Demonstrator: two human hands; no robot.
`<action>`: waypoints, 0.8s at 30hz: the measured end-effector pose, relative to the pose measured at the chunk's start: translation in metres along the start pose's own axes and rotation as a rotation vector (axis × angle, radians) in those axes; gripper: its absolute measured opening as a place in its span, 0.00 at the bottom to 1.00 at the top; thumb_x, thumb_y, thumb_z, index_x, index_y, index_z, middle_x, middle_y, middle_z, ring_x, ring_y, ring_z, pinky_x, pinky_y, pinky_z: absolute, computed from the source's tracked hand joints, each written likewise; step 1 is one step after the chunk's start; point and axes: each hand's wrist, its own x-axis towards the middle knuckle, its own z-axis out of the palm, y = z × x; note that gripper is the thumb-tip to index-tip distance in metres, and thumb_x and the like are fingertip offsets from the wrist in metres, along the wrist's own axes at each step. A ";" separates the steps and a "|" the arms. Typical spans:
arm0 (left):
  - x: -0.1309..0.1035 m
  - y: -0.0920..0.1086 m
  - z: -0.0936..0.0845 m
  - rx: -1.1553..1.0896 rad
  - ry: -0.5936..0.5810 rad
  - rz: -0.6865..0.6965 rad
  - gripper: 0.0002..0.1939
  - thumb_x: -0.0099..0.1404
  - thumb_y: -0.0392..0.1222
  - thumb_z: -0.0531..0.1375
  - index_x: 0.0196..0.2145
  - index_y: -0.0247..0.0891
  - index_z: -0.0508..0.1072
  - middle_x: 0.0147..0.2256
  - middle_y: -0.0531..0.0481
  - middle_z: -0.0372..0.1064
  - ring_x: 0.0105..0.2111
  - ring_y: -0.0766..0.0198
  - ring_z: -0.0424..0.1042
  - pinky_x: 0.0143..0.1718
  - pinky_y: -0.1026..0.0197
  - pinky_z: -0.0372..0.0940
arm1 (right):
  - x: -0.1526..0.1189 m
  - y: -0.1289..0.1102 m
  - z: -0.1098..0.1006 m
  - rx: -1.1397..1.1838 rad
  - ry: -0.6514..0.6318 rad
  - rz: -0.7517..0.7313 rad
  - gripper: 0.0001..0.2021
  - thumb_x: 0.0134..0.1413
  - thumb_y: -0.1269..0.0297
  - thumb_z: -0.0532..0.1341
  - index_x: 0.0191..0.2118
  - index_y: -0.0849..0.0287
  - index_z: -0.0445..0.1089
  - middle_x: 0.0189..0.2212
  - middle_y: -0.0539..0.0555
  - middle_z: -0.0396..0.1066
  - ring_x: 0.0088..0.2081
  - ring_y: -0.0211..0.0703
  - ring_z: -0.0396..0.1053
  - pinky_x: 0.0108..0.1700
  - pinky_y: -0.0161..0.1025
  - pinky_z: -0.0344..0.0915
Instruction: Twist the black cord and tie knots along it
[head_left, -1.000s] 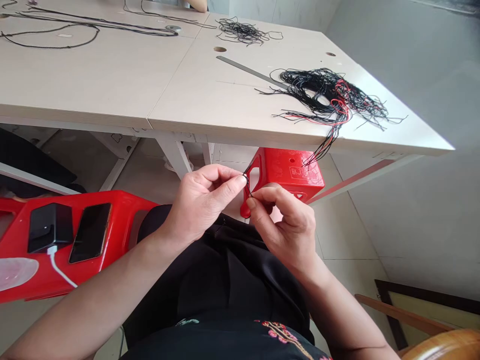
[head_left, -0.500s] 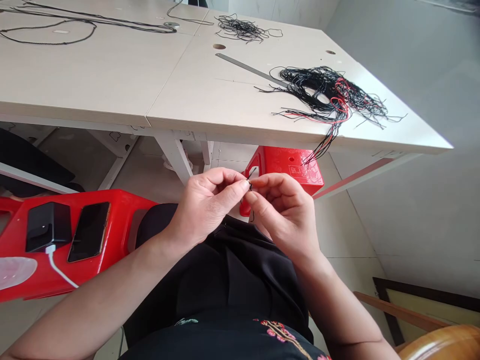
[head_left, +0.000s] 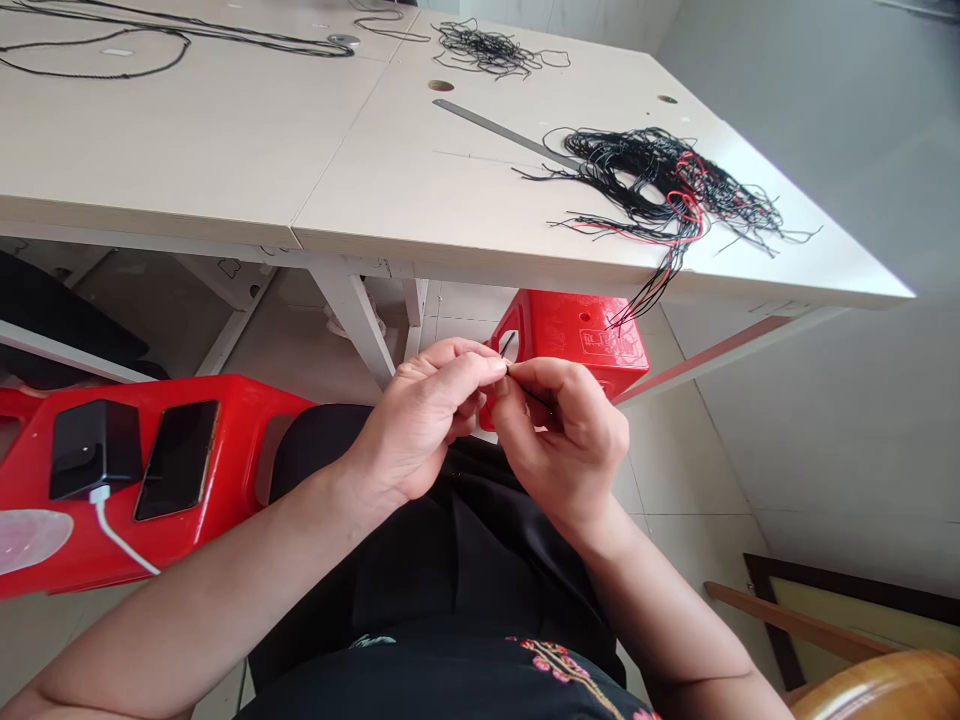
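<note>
My left hand (head_left: pixel 420 415) pinches a thin black cord (head_left: pixel 508 345) between thumb and forefinger, and a short end sticks up past the fingertips. Touching it from the right, my right hand (head_left: pixel 566 430) grips the same cord, which runs back under its curled fingers. Both hands meet above my lap, in front of the table edge. Much of the cord is hidden by the fingers. On the table (head_left: pixel 225 150) lies a large bundle of black cords (head_left: pixel 637 175) with some red strands, its ends hanging over the edge.
A metal ruler (head_left: pixel 502 132) lies partly under the bundle. Farther back are a smaller black cord pile (head_left: pixel 491 50) and long cords (head_left: pixel 247 37). At left, a red stool (head_left: pixel 247 430) holds a phone (head_left: pixel 178 460) and a black box (head_left: pixel 96 450) with a white cable. Another red stool (head_left: pixel 585 335) stands below the table.
My right hand has turned and its fingers have curled inward around the cord. My left thumb has moved slightly forward over the pinch. The dangling cord end below the hands no longer shows.
</note>
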 end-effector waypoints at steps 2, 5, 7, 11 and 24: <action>0.000 0.000 0.000 0.017 0.009 -0.005 0.04 0.50 0.36 0.67 0.21 0.37 0.75 0.18 0.57 0.64 0.18 0.76 0.60 0.15 0.75 0.54 | 0.000 0.002 0.000 -0.036 0.011 -0.048 0.04 0.57 0.71 0.62 0.34 0.55 0.68 0.23 0.45 0.68 0.21 0.31 0.61 0.27 0.36 0.58; 0.000 0.001 -0.001 0.040 0.008 -0.008 0.04 0.49 0.37 0.67 0.21 0.37 0.76 0.18 0.56 0.64 0.19 0.76 0.60 0.15 0.75 0.53 | 0.001 0.004 0.000 -0.073 0.016 -0.093 0.03 0.57 0.71 0.62 0.34 0.56 0.68 0.23 0.45 0.68 0.21 0.30 0.61 0.28 0.35 0.57; 0.000 0.001 -0.002 0.064 0.008 -0.001 0.04 0.50 0.38 0.67 0.22 0.36 0.76 0.18 0.56 0.63 0.19 0.75 0.60 0.15 0.75 0.53 | 0.002 0.006 0.000 -0.099 0.016 -0.127 0.03 0.57 0.71 0.62 0.34 0.57 0.69 0.22 0.45 0.68 0.21 0.30 0.60 0.28 0.35 0.57; -0.001 0.002 -0.002 0.116 -0.003 0.040 0.06 0.52 0.39 0.65 0.21 0.35 0.74 0.17 0.55 0.63 0.18 0.75 0.61 0.16 0.74 0.53 | 0.003 0.010 -0.002 -0.129 0.013 -0.195 0.04 0.56 0.73 0.62 0.35 0.57 0.70 0.22 0.45 0.70 0.21 0.30 0.60 0.28 0.35 0.58; 0.000 -0.002 0.001 0.227 0.030 0.261 0.06 0.55 0.38 0.65 0.23 0.38 0.75 0.19 0.57 0.65 0.19 0.73 0.60 0.21 0.68 0.57 | 0.002 0.008 -0.005 -0.114 -0.036 -0.176 0.05 0.56 0.71 0.63 0.38 0.56 0.74 0.21 0.46 0.69 0.20 0.33 0.58 0.27 0.37 0.56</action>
